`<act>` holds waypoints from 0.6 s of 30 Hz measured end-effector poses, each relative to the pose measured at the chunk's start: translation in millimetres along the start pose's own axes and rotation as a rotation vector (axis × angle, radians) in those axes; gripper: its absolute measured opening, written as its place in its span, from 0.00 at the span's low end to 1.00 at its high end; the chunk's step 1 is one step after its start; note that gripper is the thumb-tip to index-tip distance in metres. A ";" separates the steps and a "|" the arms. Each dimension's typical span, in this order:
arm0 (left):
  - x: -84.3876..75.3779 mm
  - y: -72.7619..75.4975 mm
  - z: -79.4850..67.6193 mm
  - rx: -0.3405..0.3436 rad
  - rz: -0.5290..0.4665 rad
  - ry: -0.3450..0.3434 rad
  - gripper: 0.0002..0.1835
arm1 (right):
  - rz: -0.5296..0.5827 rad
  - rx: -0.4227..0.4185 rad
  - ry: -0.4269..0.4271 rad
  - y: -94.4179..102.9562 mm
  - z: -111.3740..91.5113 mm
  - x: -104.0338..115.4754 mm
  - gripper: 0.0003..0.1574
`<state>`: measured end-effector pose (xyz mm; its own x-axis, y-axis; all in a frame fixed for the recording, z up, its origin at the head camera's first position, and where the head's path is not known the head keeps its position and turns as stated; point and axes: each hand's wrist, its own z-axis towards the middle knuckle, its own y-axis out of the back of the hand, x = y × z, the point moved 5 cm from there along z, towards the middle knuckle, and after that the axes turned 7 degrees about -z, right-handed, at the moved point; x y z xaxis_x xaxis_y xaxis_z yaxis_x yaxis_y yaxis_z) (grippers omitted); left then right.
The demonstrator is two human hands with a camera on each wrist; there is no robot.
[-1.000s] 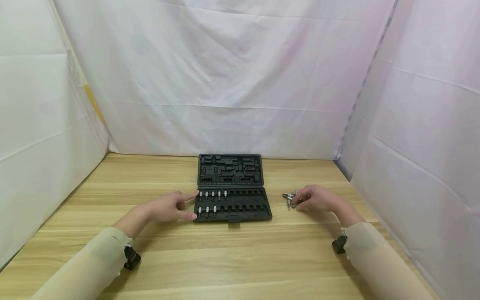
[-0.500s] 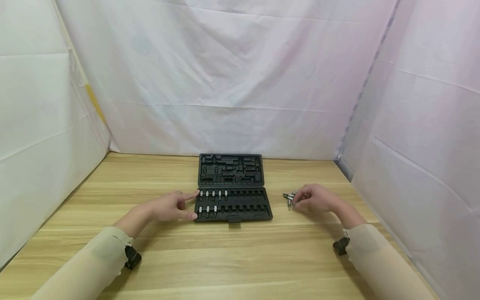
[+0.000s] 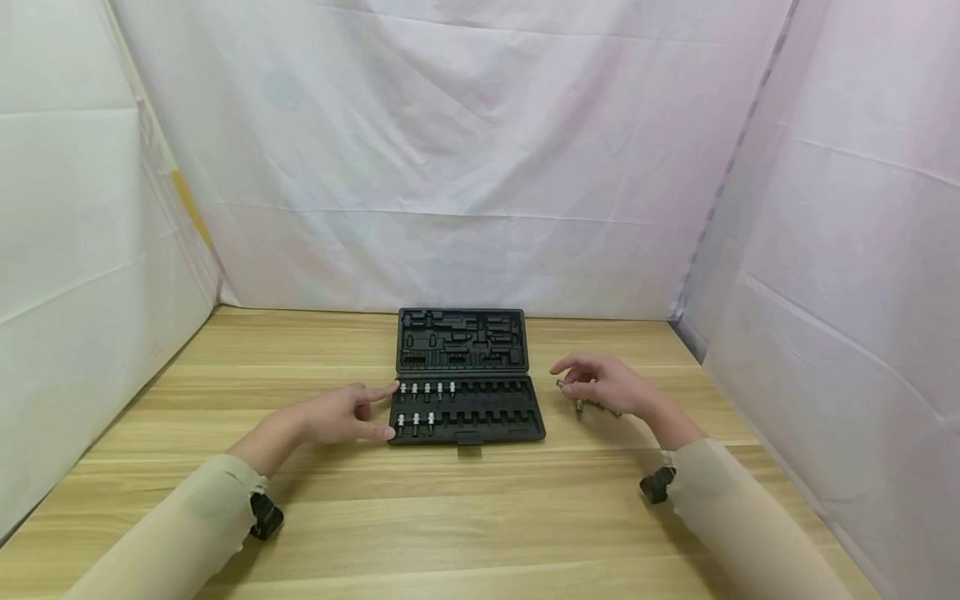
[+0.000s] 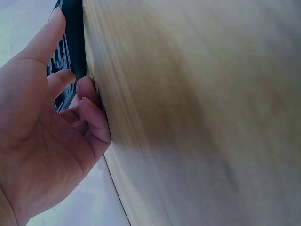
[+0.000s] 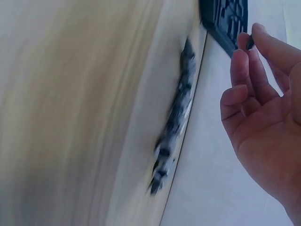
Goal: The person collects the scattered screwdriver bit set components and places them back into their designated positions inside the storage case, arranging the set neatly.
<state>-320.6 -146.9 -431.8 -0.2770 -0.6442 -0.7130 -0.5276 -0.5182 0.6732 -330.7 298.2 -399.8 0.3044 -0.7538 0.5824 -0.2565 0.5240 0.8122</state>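
A black plastic bit socket case (image 3: pixel 480 402) lies unfolded on the table in the head view, several silver-topped bit sockets (image 3: pixel 416 423) seated at the left of its two rows. My left hand (image 3: pixel 337 414) rests against the case's left edge, straight thumb and index finger spread along it; its other fingers curl in the left wrist view. My right hand (image 3: pixel 607 385) is raised to the right of the case and pinches a small bit socket (image 5: pixel 249 43) between thumb and fingertips. Beneath that hand lies a loose pile of bit sockets (image 3: pixel 579 408), partly hidden.
The case's lid (image 3: pixel 461 340) leans back behind the base, with moulded hollows inside. White cloth (image 3: pixel 450 167) hangs behind the table and along both sides. Wooden tabletop (image 3: pixel 420 517) stretches in front of the case.
My right hand has lifted from the pile and moved left toward the case, bringing a bit socket with it. The left hand and the case have stayed in place.
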 end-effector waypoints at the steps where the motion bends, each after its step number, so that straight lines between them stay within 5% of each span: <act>1: 0.2 -0.1 0.1 0.000 0.000 0.003 0.51 | 0.010 -0.001 0.013 -1.0 1.8 3.3 0.21; 18: 2.0 -0.4 0.3 -0.005 -0.008 0.018 0.51 | 0.361 0.040 -0.021 -29.4 40.2 38.7 0.26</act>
<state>-321.1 -147.8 -433.5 -0.2580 -0.6499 -0.7149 -0.5258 -0.5263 0.6683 -348.2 237.6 -402.5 0.1689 -0.5311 0.8303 -0.3797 0.7423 0.5521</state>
